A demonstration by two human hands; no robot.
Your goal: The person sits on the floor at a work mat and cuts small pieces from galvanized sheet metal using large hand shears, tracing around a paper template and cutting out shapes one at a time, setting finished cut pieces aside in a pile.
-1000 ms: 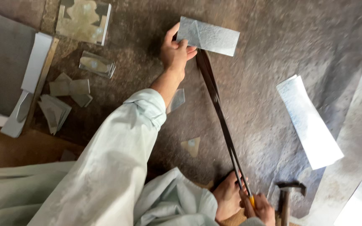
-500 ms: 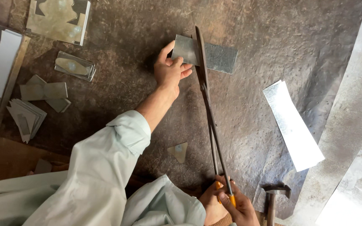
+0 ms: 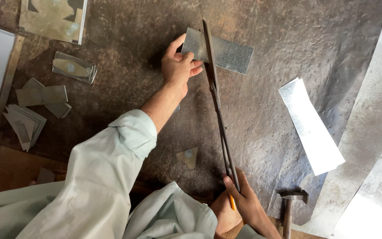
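Dark mat (image 3: pixel 288 53): L hand (image 3: pixel 178 66) holds sheet (image 3: pixel 226 54), shears (image 3: pixel 217 106) cutting.

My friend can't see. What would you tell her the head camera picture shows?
A person's left hand holds a grey rectangular metal sheet piece on a dark, dented work surface, while the right hand grips the handles of long, dark metal shears whose blades cross the sheet. A shiny metal strip and a hammer lie nearby.

Left arm stretched far forward, sleeve rolled at the elbow — left hand (image 3: pixel 180 66) in a pinching grip. Right hand (image 3: pixel 239 206) drawn close to the body, fingers curled shut.
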